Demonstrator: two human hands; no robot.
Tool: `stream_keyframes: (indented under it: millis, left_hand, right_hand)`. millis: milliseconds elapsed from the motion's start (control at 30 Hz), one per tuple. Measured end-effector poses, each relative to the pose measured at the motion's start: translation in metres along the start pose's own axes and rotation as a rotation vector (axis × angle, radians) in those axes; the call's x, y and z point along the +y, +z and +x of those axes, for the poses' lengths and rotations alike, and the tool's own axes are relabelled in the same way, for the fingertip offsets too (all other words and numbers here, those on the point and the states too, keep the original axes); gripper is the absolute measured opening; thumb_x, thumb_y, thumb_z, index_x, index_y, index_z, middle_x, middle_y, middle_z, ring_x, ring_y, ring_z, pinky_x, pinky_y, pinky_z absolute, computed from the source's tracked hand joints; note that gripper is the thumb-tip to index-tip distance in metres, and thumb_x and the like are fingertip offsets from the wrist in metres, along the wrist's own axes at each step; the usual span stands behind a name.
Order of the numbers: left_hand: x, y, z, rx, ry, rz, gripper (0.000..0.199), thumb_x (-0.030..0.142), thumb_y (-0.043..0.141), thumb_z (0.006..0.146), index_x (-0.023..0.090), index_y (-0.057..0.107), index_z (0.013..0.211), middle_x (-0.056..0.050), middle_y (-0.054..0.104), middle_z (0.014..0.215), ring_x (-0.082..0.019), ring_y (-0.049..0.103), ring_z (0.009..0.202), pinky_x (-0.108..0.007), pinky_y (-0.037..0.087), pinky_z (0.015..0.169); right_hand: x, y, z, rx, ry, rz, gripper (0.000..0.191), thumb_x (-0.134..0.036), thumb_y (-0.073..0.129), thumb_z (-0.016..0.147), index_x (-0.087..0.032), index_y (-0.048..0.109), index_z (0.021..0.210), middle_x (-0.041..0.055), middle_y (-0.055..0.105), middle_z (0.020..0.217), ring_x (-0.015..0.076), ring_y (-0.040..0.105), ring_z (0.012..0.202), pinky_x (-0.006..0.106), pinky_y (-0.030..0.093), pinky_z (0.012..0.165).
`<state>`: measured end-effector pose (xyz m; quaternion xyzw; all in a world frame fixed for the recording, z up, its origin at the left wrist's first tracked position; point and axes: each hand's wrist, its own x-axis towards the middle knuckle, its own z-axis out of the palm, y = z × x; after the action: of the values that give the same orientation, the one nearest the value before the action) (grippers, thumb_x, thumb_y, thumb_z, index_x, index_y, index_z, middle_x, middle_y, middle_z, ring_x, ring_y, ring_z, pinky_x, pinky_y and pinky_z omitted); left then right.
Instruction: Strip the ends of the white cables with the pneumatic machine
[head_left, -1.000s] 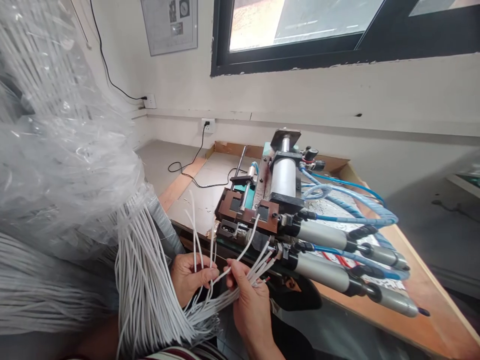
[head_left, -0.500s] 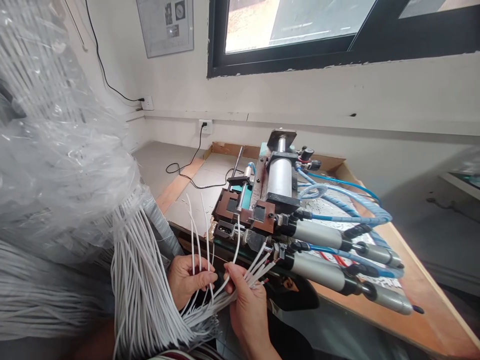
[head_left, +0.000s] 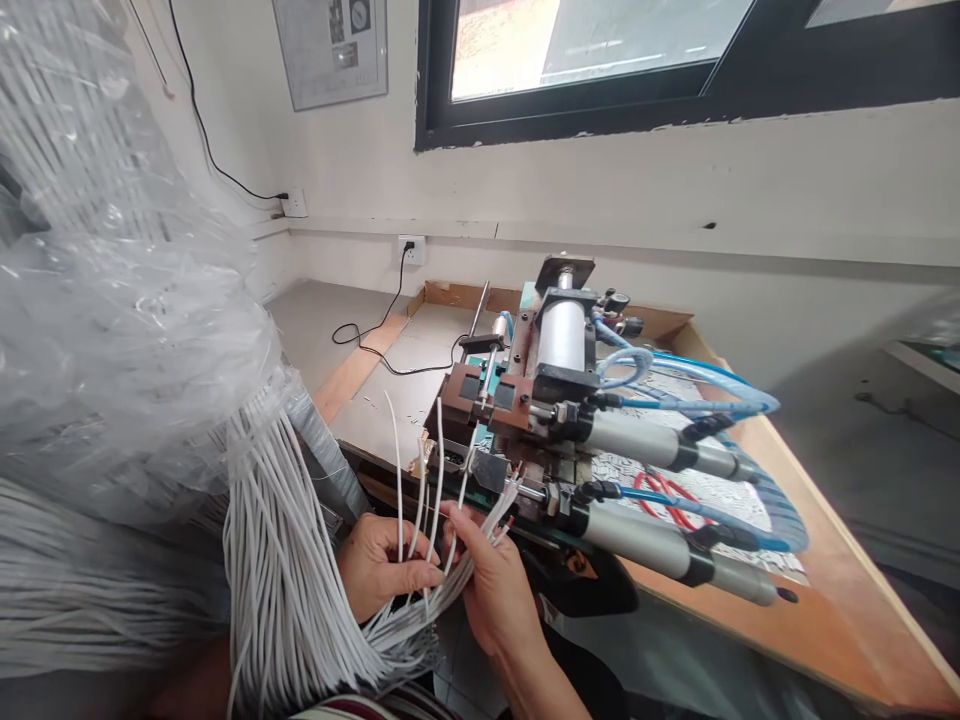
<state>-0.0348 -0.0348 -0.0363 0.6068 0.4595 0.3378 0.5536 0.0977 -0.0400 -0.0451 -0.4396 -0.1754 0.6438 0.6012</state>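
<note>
Several white cables (head_left: 399, 470) stand up out of my left hand (head_left: 386, 570), whose thumb and fingers are closed round them. My right hand (head_left: 495, 590) is just to its right, closed on more white cables (head_left: 498, 512), some with reddish tips. One cable between the hands runs up to the jaws of a machine (head_left: 487, 400) with brown blocks and silver cylinders. Below the hands, the cables join a large white bundle (head_left: 289, 560) that hangs at the left.
Clear plastic wrapping (head_left: 135, 340) covers the cables at the left. Blue hoses (head_left: 712, 385) loop behind the machine. White scraps lie on the wooden-edged bench (head_left: 847, 600). A black cord (head_left: 375, 352) crosses the bench from a wall socket (head_left: 411, 250).
The machine's upper cylinder and brown blocks have shifted, and the blocks now stand apart from the lower part. My left hand has moved slightly right, and the cables in my right hand point more upward.
</note>
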Motion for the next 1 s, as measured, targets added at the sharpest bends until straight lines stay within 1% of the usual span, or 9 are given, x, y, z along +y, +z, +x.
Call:
stream_keyframes:
  millis: [67,133,267,367,533,667,800,900,1000]
  left_hand:
    - [0.0,0.0,0.0,-0.039,-0.026,0.001,0.022,0.033,0.069,0.061,0.011,0.065,0.061,0.002,0.056,0.045,-0.008,0.047,0.042,-0.02,0.036,0.044]
    - [0.001,0.001,0.001,-0.065,-0.051,-0.008,0.02,0.032,0.069,0.06,0.012,0.065,0.06,0.003,0.055,0.043,-0.008,0.045,0.04,-0.019,0.034,0.043]
    - [0.001,0.002,0.0,-0.066,-0.091,-0.013,0.021,0.033,0.069,0.06,0.012,0.066,0.062,0.003,0.053,0.041,-0.008,0.047,0.038,-0.019,0.034,0.041]
    - [0.0,0.002,0.001,-0.059,-0.073,0.0,0.025,0.036,0.067,0.062,0.012,0.067,0.067,0.002,0.055,0.044,-0.01,0.051,0.041,-0.02,0.037,0.042]
    - [-0.003,0.002,0.001,-0.071,-0.062,-0.025,0.038,0.046,0.054,0.073,0.011,0.066,0.071,-0.002,0.059,0.052,-0.01,0.054,0.043,-0.018,0.039,0.041]
    - [-0.004,0.003,0.002,-0.072,-0.063,-0.041,0.042,0.05,0.05,0.074,0.011,0.065,0.073,-0.002,0.059,0.051,-0.009,0.054,0.043,-0.018,0.039,0.041]
    - [-0.004,0.003,0.001,-0.071,-0.062,-0.05,0.043,0.051,0.049,0.075,0.01,0.064,0.076,-0.002,0.059,0.051,-0.009,0.054,0.042,-0.018,0.039,0.04]
    - [-0.004,0.004,0.001,-0.057,-0.056,-0.081,0.044,0.051,0.049,0.075,0.01,0.063,0.081,-0.001,0.059,0.052,-0.009,0.054,0.042,-0.018,0.038,0.039]
    - [-0.003,0.005,0.002,0.027,-0.028,-0.171,0.047,0.052,0.043,0.078,0.011,0.058,0.095,-0.001,0.06,0.054,-0.011,0.056,0.043,-0.02,0.039,0.04]
  right_hand:
    - [-0.003,0.001,0.0,-0.051,0.026,0.012,0.031,-0.041,0.07,0.061,-0.014,0.069,0.075,-0.0055,0.041,0.047,0.0083,0.034,0.045,0.022,0.028,0.046]
    - [-0.003,0.0,0.0,-0.076,0.001,-0.013,0.032,-0.044,0.07,0.062,-0.014,0.069,0.073,-0.0054,0.04,0.047,0.0089,0.035,0.045,0.023,0.029,0.046]
    - [0.003,-0.004,-0.002,-0.003,-0.134,-0.075,0.028,-0.042,0.071,0.061,-0.015,0.068,0.068,-0.0029,0.048,0.051,0.011,0.041,0.049,0.025,0.033,0.049]
    - [0.007,-0.006,-0.002,0.067,-0.19,-0.073,0.026,-0.04,0.07,0.063,-0.015,0.067,0.068,-0.0014,0.053,0.054,0.0105,0.042,0.049,0.024,0.033,0.049]
    - [0.004,-0.005,0.0,0.128,-0.161,-0.027,0.024,-0.036,0.073,0.059,-0.014,0.067,0.065,-0.002,0.053,0.051,0.009,0.042,0.047,0.022,0.032,0.048]
    - [0.0,-0.001,0.001,0.146,-0.126,0.003,0.023,-0.034,0.075,0.055,-0.014,0.065,0.059,-0.0032,0.051,0.048,0.0087,0.041,0.045,0.022,0.032,0.046]
    - [-0.001,0.001,0.002,0.133,-0.098,-0.005,0.024,-0.035,0.075,0.054,-0.014,0.064,0.058,-0.0032,0.051,0.048,0.0094,0.041,0.045,0.023,0.033,0.047]
    - [-0.005,0.0,0.002,0.073,-0.087,-0.043,0.023,-0.036,0.073,0.057,-0.015,0.063,0.058,-0.0021,0.053,0.052,0.011,0.045,0.048,0.024,0.035,0.05]
    - [-0.007,-0.007,0.002,0.032,-0.152,-0.166,0.026,-0.041,0.07,0.061,-0.016,0.063,0.061,-0.0008,0.055,0.055,0.0128,0.048,0.052,0.026,0.037,0.055]
